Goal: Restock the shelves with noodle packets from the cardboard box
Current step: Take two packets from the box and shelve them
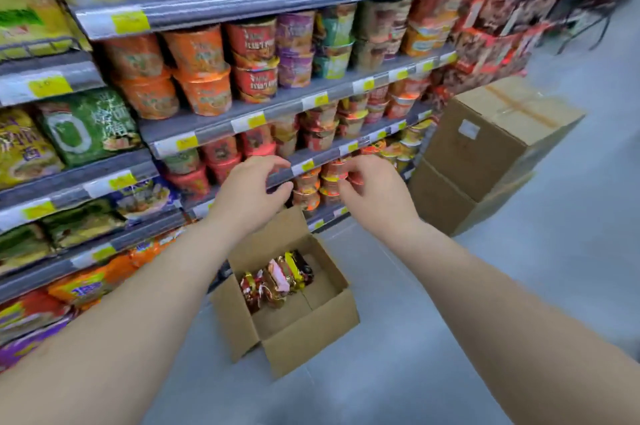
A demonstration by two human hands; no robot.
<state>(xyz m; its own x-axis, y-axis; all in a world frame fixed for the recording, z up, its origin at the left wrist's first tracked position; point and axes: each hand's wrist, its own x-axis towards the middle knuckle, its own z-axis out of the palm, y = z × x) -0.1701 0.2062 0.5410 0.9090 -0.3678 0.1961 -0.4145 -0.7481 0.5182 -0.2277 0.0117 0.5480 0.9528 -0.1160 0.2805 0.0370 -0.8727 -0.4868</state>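
Note:
An open cardboard box (304, 331) sits on the floor in front of the shelves. Several noodle packets (277, 281) in red, pink and yellow wrappers lie at its far left corner. My left hand (251, 190) hovers above the box with fingers loosely curled and nothing in it. My right hand (372, 189) is level with it, a little to the right, fingers also loosely curled and holding nothing. Both hands are in front of the lower shelf (280, 178) of noodle cups (311, 189).
Shelves on the left hold rows of noodle cups (204, 78) and bagged noodles (86, 126). Two stacked, taped cardboard boxes (485, 154) stand on the floor to the right. Grey floor (450, 303) extends around the open box.

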